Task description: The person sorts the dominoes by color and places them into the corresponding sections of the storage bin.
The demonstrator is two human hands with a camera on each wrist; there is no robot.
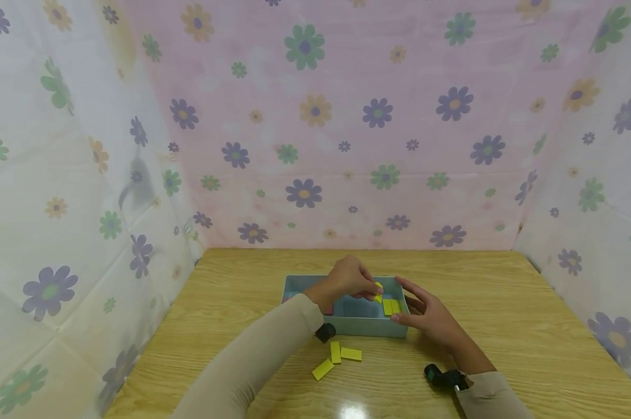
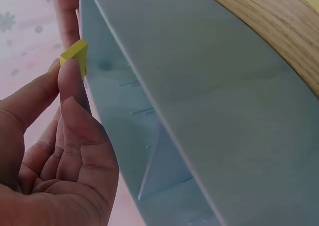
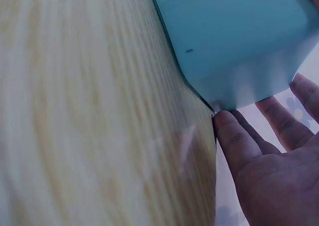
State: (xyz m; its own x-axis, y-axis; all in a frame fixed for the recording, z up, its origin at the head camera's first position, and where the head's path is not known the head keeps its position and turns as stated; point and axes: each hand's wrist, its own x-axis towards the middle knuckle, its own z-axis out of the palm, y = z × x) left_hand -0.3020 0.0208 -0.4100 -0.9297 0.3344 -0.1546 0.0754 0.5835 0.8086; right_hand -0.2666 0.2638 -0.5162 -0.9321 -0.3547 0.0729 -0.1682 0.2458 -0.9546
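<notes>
Yellow rectangular block (image 2: pixel 76 49), pinched by left hand (image 1: pixel 348 277): likely light and stiff; hold by opposite faces. Right hand (image 1: pixel 434 319), fingers extended, touches blue-grey bin (image 1: pixel 367 327)

We see a wood table (image 1: pixel 530 337) with its grain running from side to side and a bright glare (image 1: pixel 353 412) at the bottom of the head view. Beyond its far edge we have a pink cloth (image 1: pixel 336 163) with green, purple and orange flowers (image 1: pixel 305 48), flanked by a whitish left cloth (image 1: pixel 11 244), creased and shadowed, and a whitish right cloth (image 1: pixel 613 233).
</notes>
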